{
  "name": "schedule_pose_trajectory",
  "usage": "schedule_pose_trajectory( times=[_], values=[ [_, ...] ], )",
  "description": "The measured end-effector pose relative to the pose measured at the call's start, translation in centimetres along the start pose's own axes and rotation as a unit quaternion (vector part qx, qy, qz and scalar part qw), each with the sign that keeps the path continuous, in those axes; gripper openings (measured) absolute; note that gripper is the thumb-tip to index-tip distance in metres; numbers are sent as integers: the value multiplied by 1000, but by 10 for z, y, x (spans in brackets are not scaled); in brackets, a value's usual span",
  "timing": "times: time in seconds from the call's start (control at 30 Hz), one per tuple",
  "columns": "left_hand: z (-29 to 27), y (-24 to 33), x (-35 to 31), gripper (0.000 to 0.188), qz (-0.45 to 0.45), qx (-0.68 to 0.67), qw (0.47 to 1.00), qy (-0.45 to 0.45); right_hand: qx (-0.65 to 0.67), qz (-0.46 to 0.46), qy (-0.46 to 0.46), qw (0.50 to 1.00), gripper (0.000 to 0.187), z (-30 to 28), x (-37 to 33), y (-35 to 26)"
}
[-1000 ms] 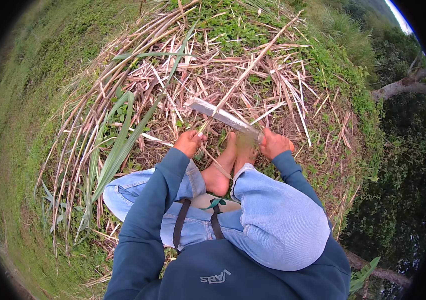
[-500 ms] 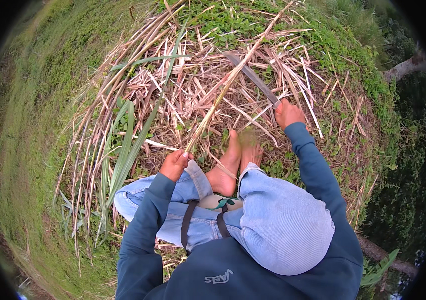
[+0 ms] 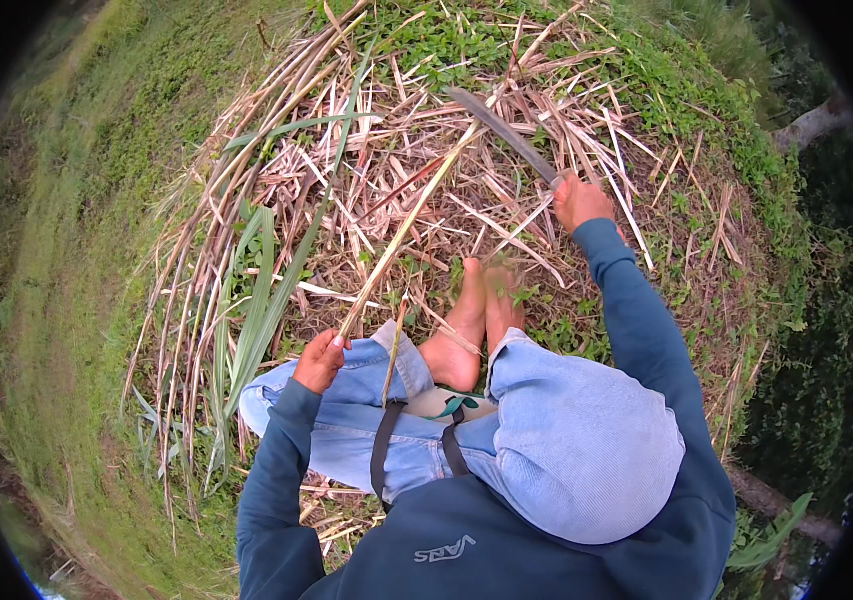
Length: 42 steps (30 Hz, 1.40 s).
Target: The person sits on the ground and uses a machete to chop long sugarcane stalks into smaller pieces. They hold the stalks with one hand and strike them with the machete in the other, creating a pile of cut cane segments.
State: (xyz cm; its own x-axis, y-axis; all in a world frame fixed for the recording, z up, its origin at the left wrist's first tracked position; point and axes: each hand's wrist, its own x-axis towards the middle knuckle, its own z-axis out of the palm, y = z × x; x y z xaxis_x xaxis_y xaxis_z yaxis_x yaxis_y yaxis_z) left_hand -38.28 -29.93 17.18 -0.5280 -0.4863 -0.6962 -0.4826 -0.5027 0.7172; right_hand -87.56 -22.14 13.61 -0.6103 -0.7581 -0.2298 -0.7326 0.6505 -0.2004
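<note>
My left hand (image 3: pixel 320 362) is closed on the near end of a long, pale yellow stalk (image 3: pixel 403 228), just above my left thigh. From there the stalk slants up and away to the right. My right hand (image 3: pixel 582 200) grips the handle of a machete (image 3: pixel 511 135), whose long grey blade points up and to the left. In this view the blade crosses over the far part of the stalk; whether the two touch, I cannot tell. A thin dry strip (image 3: pixel 395 350) leans against the jeans, beside my bare feet (image 3: pixel 463 335).
Cut dry pieces (image 3: pixel 296 185) litter the ground ahead. Along the left lie long dry stalks (image 3: pixel 181 330) and several green blades of leaf (image 3: pixel 264 300). Grass (image 3: pixel 66 300) spreads at the far left; a trunk (image 3: pixel 814 122) and dark foliage stand at the right.
My left hand has drawn back down and left with the stalk. The machete blade now lies over the stalk rather than behind it. A thin strip has appeared against the jeans.
</note>
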Motion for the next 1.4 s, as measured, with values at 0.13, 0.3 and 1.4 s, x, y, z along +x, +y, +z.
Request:
schedule_pose_trajectory(
  times=[0.13,0.3,1.4],
  values=[
    [3,12,14,28,-59,-43,997,-11,23,-182,-64,981,35,18,-84,-20],
    [41,49,38,31,-100,-194,972,-86,67,-270,-111,954,30,19,-141,-24],
    [-39,9,-29,29,-130,-186,966,-126,18,1,-23,1000,31,4,21,11]
  ],
)
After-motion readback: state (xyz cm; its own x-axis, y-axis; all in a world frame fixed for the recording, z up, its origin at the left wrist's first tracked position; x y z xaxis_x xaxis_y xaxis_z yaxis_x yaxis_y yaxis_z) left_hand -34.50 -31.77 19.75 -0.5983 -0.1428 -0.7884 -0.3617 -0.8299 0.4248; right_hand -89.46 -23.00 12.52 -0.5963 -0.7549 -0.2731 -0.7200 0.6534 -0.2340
